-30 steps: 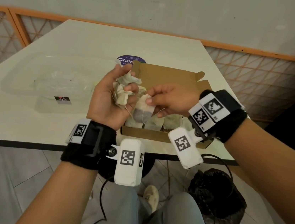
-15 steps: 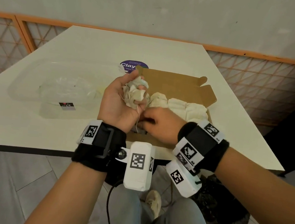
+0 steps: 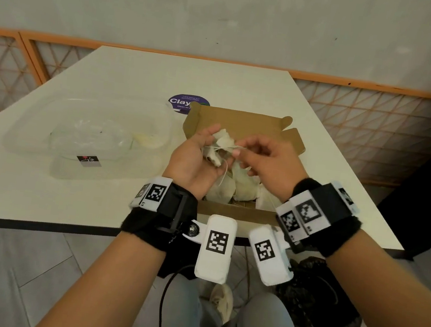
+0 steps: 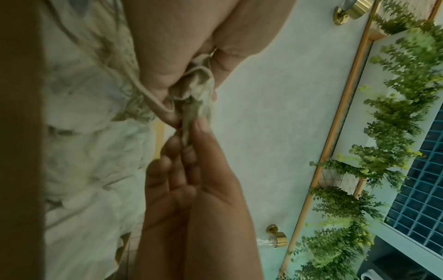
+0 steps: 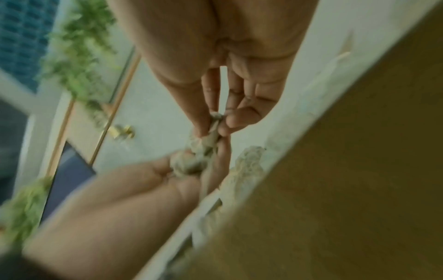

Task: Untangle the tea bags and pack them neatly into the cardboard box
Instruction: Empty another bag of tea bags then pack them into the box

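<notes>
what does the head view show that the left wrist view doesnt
Only the head view shows the clear plastic container on the table, the purple sticker, the whole cardboard box and both wrist rigs.

Only the left wrist view shows, close up, the string looped over the left hand's fingers, plus a plant-hung wall.

Both show the left hand holding the tangled tea bags, the right hand pinching at them, and packed tea bags in the box.

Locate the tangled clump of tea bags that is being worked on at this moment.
In the head view the tangled clump sits centre frame, held in the left hand above the open cardboard box, with the right hand pinching its string.
</notes>
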The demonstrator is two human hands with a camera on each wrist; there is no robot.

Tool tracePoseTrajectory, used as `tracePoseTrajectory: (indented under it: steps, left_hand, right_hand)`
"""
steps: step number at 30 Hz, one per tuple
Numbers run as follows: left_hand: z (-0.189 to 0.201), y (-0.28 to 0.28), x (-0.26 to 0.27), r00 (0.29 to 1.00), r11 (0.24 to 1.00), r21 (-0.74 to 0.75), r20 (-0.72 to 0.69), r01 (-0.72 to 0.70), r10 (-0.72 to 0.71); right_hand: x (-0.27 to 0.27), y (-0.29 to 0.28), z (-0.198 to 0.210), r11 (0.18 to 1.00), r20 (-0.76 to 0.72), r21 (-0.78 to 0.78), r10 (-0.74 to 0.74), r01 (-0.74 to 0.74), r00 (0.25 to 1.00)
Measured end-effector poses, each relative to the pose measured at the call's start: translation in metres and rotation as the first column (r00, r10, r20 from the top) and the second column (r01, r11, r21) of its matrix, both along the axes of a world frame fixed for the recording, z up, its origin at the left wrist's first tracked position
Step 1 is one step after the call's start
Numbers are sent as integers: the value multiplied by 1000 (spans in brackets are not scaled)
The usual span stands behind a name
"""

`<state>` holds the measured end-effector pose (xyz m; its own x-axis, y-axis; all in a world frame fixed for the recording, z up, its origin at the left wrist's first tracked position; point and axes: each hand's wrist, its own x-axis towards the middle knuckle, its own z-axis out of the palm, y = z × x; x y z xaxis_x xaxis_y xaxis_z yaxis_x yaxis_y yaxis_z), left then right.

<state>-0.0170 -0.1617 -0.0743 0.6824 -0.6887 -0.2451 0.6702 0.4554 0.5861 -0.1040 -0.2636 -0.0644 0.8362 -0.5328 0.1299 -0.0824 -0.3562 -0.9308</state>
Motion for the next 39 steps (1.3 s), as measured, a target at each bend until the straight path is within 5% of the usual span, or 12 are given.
tracePoseTrajectory:
  steps: [4,8,11,14,16,24,29,39]
  left_hand:
    - [-4,5,6,998,995,96,48,32,-37]
    - [-1,2,-1,914,945,281,316,166,-254]
    - [0,-1,-7,873,925,373,426,71,-238]
    - [1,0,-7,855,911,412,477,-13,-204]
    - [1,1,-7,826,896,442,519,-36,-223]
    - [3,3,-6,751,814,581,542,-9,-378]
    - [1,4,-6,678,791,611,593,-28,-434]
    - [2,14,1,597,692,722,558,-8,-575]
  right_hand:
    - [-7,-9,3,853,112,517,10,-67,994]
    - [-8,-11,7,739,134,655,95,-161,986]
    - [-10,-9,8,806,45,577,131,-133,990]
    - [-13,-9,12,983,-119,179,50,-28,992]
    - [-14,-10,16,1000,-124,-4,20,-20,992]
    - [-16,-28,30,975,33,222,11,-18,999]
    - [-18,-30,35,997,-136,-8,74,-76,988]
    - [-15,-31,40,983,-189,68,183,-173,965]
